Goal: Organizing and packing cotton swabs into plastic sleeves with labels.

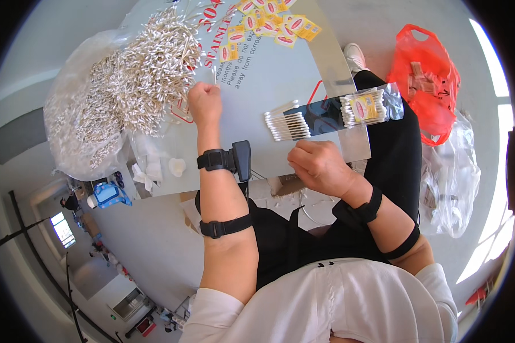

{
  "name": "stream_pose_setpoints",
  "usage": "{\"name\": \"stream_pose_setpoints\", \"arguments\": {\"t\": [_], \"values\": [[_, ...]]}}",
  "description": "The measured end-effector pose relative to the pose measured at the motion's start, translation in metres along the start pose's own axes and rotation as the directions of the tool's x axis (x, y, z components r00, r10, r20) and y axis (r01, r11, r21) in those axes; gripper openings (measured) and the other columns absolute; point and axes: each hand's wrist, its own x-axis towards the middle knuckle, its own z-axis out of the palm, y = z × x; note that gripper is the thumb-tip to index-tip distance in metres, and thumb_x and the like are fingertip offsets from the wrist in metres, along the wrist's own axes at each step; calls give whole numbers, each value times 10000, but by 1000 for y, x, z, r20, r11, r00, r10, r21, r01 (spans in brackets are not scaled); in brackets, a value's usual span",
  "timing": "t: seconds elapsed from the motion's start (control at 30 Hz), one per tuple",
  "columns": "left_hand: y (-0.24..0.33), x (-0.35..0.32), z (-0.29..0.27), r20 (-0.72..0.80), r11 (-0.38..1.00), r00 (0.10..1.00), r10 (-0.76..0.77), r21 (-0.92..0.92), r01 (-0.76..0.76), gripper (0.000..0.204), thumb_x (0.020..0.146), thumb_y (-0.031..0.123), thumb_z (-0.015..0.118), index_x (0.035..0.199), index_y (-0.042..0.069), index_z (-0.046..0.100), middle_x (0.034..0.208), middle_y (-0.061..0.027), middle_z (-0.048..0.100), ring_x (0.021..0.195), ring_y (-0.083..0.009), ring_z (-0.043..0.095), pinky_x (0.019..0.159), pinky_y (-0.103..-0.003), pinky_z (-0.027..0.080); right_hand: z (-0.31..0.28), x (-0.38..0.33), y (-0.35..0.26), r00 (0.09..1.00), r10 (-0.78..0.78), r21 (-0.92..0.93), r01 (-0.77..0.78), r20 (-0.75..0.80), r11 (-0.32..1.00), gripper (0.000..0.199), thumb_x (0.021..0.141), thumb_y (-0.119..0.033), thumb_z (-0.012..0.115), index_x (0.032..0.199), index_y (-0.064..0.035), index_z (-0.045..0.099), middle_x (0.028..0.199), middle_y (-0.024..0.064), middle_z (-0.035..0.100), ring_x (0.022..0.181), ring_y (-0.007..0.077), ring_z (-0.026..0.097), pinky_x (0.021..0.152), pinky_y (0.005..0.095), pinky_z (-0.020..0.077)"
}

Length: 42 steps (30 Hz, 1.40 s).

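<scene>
Gathering step, by my judgement. Left hand (205, 103) is clenched at the edge of the cotton swab pile (154, 68), pinching swabs. Right hand (320, 166) is closed; contents unclear. Near it lies a counted bundle (287, 126), beside the filled packet (365, 108). Next: bagging.

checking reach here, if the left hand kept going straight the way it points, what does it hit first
Most likely the big heap of cotton swabs. The left hand is closed at the heap's edge, pointing up the table; whether it already touches the nearest sticks is unclear.
</scene>
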Motion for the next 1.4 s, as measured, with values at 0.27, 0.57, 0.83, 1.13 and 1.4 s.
{"name": "stream_pose_setpoints", "arguments": {"t": [0.27, 0.57, 0.83, 1.13, 1.4], "values": [[66, -51, -4, 484, 927, 793, 371, -139, -349, 107, 804, 115, 692, 816, 26, 635, 684, -109, 648, 614, -225, 612, 607, -332, 482, -1, -4, 6, 998, 56, 16, -56, 33, 998, 110, 756, 8, 650, 806, -31, 560, 738, 108, 551, 653, 326, 589, 554, 407, 463], [78, -55, -2, 523, 912, 751, 404, -162, -378, 100, 795, 106, 683, 825, 23, 637, 696, -119, 644, 616, -251, 607, 600, -344, 476, -1, -3, 4, 999, 50, 23, -50, 22, 998, 113, 771, -4, 649, 805, -37, 547, 726, 109, 536, 642, 334, 581, 551, 415, 455], [75, -68, 1, 418, 901, 799, 434, -183, -394, 59, 818, 36, 641, 876, 40, 643, 861, -91, 609, 734, -256, 605, 681, -359, 496, -6, 0, 7, 973, 155, 136, -132, -171, 982, 114, 791, 20, 644, 889, -10, 594, 782, 117, 574, 669, 315, 594, 594, 360, 485], [53, -91, 16, 156, 808, 797, 583, -216, -549, 264, 769, -47, 647, 993, 87, 687, 1004, -45, 557, 1025, -246, 500, 842, -337, 482, -8, 13, 22, 786, 446, 457, -237, -428, 857, 185, 905, 27, 575, 1090, 15, 588, 958, 86, 569, 837, 169, 590, 774, 284, 492], [48, -116, 24, -1, 747, 907, 421, -567, -347, 253, 927, 115, 563, 1161, 33, 614, 1255, -97, 540, 1191, -246, 480, 1024, -359, 396, 5, 21, 27, 773, 401, 528, -101, -492, 843, 284, 1012, -103, 491, 1268, 7, 543, 1371, 134, 502, 1222, 198, 488, 1023, 287, 387]]}}
